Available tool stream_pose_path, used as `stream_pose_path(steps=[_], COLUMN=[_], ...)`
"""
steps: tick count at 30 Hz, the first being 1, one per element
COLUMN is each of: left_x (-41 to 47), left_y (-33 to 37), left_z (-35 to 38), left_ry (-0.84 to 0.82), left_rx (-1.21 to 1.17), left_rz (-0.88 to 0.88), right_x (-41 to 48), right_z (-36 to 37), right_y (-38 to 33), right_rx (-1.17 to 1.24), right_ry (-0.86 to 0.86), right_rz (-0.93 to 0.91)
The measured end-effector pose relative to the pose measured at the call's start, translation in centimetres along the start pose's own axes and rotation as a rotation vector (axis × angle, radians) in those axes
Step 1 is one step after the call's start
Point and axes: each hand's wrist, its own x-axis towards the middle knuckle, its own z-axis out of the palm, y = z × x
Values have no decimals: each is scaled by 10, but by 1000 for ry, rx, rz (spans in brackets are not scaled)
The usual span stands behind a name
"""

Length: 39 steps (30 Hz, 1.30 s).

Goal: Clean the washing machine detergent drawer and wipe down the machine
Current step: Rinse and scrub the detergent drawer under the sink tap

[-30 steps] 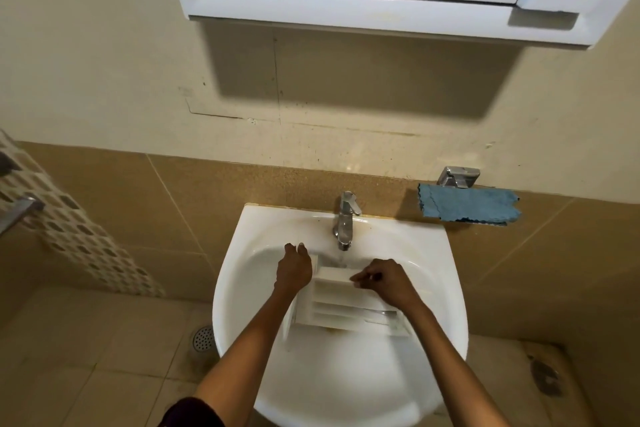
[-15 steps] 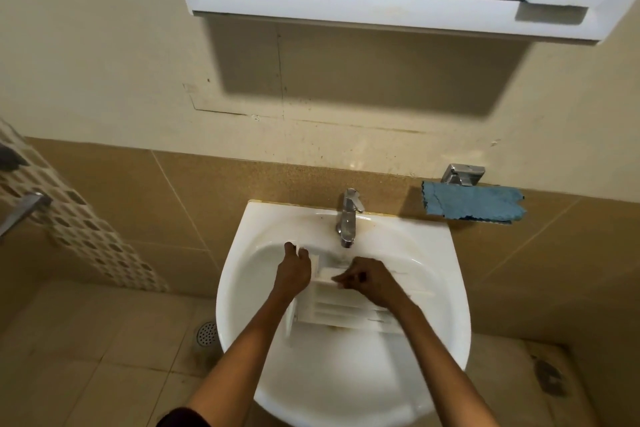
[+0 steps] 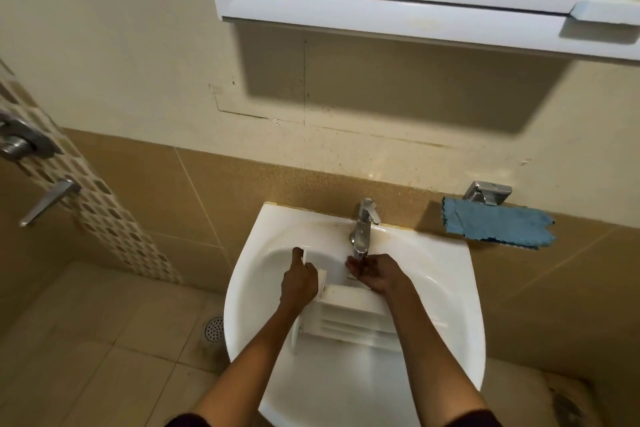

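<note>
Detergent drawer (image 3: 349, 315) – white plastic, with ribbed compartments facing up – lies in the bowl of the white sink (image 3: 453, 291), tilted, its near end low toward the front of the bowl; the left hand (image 3: 299, 282) grips its left edge, fingers curled over the upright white panel there, one finger pointing up along it; the right hand (image 3: 375, 272) sits at the drawer's far end, directly under the spout of the chrome tap (image 3: 362, 229), fingers curled inward and touching the spout's tip; whether those fingers pinch anything cannot be told, since the hand's back hides them. Both forearms reach in over the sink's front rim and cover parts of the drawer's sides; the right wrist hides its far right corner. To the right of the tap, a blue cloth (image 3: 495, 227) hangs on the brown wall tiles from a small metal bracket (image 3: 486, 192), well apart from the hands; above, a white-framed mirror cabinet (image 3: 381, 14) juts from the cream wall and casts a dark shadow below itself. At the left – beside a strip of patterned tiles (image 3: 104, 218) – a metal lever handle (image 3: 48, 201) sticks out; a round floor drain (image 3: 214, 328) sits in the tiled floor just beside the sink's left edge.
</note>
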Motion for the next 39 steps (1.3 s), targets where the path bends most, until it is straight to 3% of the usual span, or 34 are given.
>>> stream_pose_path(steps=[12, 20, 23, 27, 33, 39], left_x=[-2, 1, 0, 0, 1, 2], left_y=[-3, -6, -6, -7, -6, -7], left_z=[2, 4, 4, 4, 5, 5], left_ry=[66, 92, 82, 88, 85, 78], left_rx=[-72, -55, -59, -63, -60, -60], left_rz=[47, 88, 87, 88, 74, 71], right_x=[-5, -55, -68, -58, -64, -58], right_z=[17, 10, 28, 27, 16, 15], right_y=[8, -6, 8, 26, 58, 50], right_rx=[-68, -638, -943, -1652, -1696, -1651], right_ry=[-47, -93, -151, 99, 121, 171], right_rz=[66, 44, -85, -517, -774, -798])
